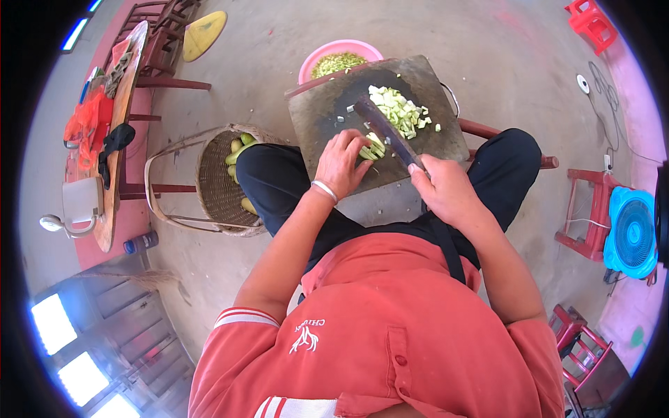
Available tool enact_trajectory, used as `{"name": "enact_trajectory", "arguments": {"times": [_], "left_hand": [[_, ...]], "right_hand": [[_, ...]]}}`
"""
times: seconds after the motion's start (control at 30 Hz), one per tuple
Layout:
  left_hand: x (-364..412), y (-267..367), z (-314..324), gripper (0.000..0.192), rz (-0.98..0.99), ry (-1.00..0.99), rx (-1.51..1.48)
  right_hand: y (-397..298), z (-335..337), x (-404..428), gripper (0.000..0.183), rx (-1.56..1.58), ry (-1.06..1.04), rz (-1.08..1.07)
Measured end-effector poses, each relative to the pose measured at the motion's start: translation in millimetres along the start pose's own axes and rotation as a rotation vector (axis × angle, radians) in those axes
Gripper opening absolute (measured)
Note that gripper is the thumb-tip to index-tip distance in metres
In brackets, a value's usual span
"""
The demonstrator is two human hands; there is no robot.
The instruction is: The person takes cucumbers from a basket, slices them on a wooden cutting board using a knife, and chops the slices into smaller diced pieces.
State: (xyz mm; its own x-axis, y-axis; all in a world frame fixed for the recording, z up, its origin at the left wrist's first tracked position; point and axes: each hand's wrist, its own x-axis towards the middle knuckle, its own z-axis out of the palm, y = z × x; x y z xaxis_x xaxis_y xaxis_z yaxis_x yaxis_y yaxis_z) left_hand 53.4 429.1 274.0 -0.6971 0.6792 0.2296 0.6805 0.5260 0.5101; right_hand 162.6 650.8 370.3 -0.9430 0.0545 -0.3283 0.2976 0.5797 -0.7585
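My right hand (pixel 447 185) grips the handle of a kitchen knife (pixel 389 129), its dark blade seen nearly edge-on and slanting across the cutting board (pixel 326 123). My left hand (pixel 342 159), with a bracelet at the wrist, steadies a small bundle of pale green vegetable strips (pixel 372 149) between thumb and fingertips, just left of the blade. Beyond the knife lies a heap of diced vegetable (pixel 400 109). A few loose cubes are scattered on the board, and some lie near the blade.
A pink basin (pixel 308 62) of chopped green vegetable stands behind the board. Left of my knee, a wicker basket (pixel 217 183) holds several green-yellow vegetables (pixel 240 151). A wooden table (pixel 117 125) stands farther left; a blue fan (pixel 632 235) and red stool (pixel 577 214) are at right.
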Motion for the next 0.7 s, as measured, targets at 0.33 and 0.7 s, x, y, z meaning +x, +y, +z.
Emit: {"name": "enact_trajectory", "arguments": {"times": [0.33,0.7], "left_hand": [[36,-14,-1,0.055,0.137,-0.293,0.017],[35,7,19,0.030,-0.347,-0.033,0.075]], "right_hand": [[30,14,-11,0.032,0.093,0.094,0.084],[32,26,-11,0.033,-0.049,0.105,0.068]]}}
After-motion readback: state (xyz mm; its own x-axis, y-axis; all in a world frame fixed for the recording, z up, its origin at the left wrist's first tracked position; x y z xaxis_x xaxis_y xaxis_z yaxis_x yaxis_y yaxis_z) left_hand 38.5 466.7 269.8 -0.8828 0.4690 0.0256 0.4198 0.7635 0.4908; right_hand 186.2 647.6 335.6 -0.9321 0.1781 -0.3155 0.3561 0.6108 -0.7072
